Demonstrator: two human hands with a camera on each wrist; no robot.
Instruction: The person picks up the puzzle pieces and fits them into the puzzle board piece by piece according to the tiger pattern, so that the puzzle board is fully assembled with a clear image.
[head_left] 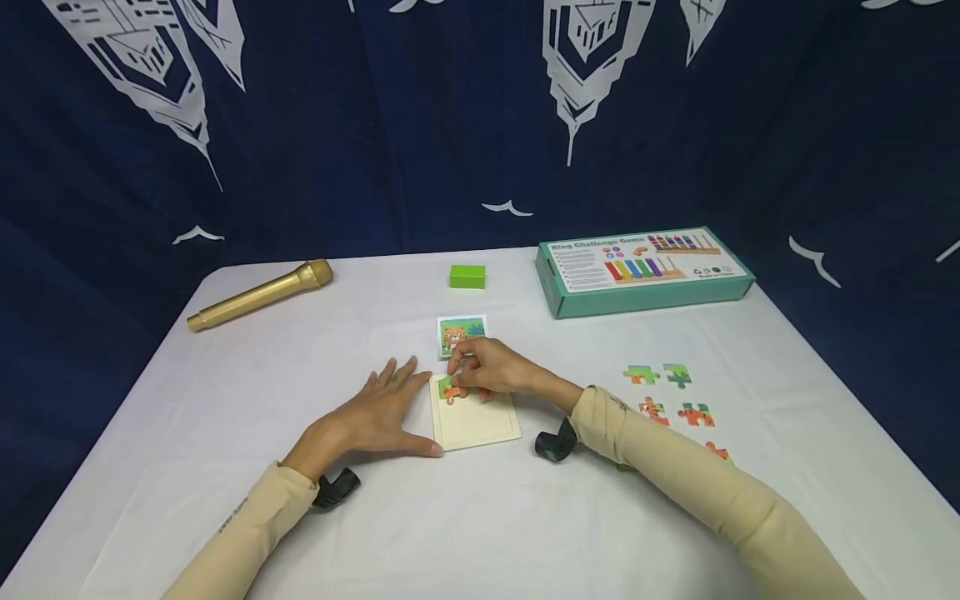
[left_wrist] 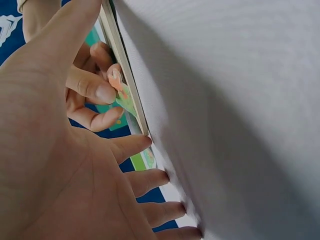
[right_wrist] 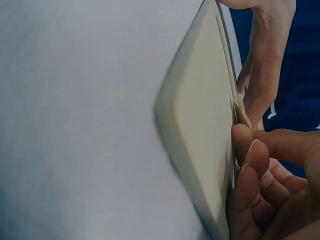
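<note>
Left hand [head_left: 381,414] resting on table [head_left: 187,417], fingers lying straight and spread, thumb and index touching one tray [head_left: 476,427]. Right hand [head_left: 497,367] pinching one puzzle piece [head_left: 452,392] between thumb and fingers, piece tilting in tray's far-left corner. At right, five loose pieces [head_left: 696,415] lying, one green bit [head_left: 624,468] showing by right sleeve [head_left: 682,467]. Beyond tray, one card [head_left: 462,326], one block [head_left: 468,277], one box [head_left: 645,260] and one gold microphone [head_left: 258,297] lying.

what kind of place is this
Probably an indoor tabletop play or recording spot, though the wider room is hidden: a white-covered table, a dark blue printed cloth hanging behind it, and loose puzzle pieces laid out on the right.
</note>
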